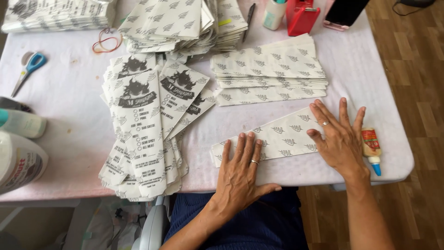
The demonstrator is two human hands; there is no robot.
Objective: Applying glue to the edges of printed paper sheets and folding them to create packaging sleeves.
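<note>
A long white paper sleeve with a grey leaf pattern point(277, 135) lies slantwise near the table's front edge. My left hand point(241, 173) presses flat on its left end, fingers spread, with a ring on one finger. My right hand point(339, 136) lies flat on its right end, fingers apart, also with a ring. Neither hand holds anything. A small glue bottle with a blue tip point(372, 149) lies just right of my right hand.
A white table point(69, 106) carries a fanned pile of printed paper bags point(148, 125), a stack of folded sleeves point(268, 74), more piles at the back point(180, 23), blue-handled scissors point(28, 67), rubber bands point(106, 42), a red dispenser point(301, 17), a phone point(344, 13) and bottles at the left point(18, 157).
</note>
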